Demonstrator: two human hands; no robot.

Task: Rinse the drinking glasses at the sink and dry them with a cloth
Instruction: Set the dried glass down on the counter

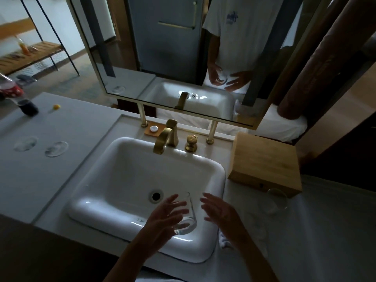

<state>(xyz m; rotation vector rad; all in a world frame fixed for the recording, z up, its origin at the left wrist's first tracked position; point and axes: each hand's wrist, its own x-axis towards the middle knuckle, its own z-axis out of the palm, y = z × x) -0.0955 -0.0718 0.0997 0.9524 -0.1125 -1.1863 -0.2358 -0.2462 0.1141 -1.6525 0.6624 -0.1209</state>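
Observation:
A clear drinking glass point(188, 215) hangs over the near right part of the white sink point(97, 202), tilted, with my left hand point(164, 214) holding it from the left. My right hand point(218, 210) hovers just right of the glass with fingers spread, holding nothing. A second clear glass point(276, 201) stands on the counter to the right, in front of a wooden box. A white cloth point(225, 241) lies crumpled on the counter under my right forearm. No water runs from the brass faucet point(162, 139).
A wooden box point(264, 161) sits right of the sink. The brass handle point(191, 142) stands beside the faucet. Two round glass coasters point(56, 148) lie on the left counter, with a dark cup point(28, 107) and a bottle point(9, 89) further back. A framed mirror point(173, 58) stands behind the sink.

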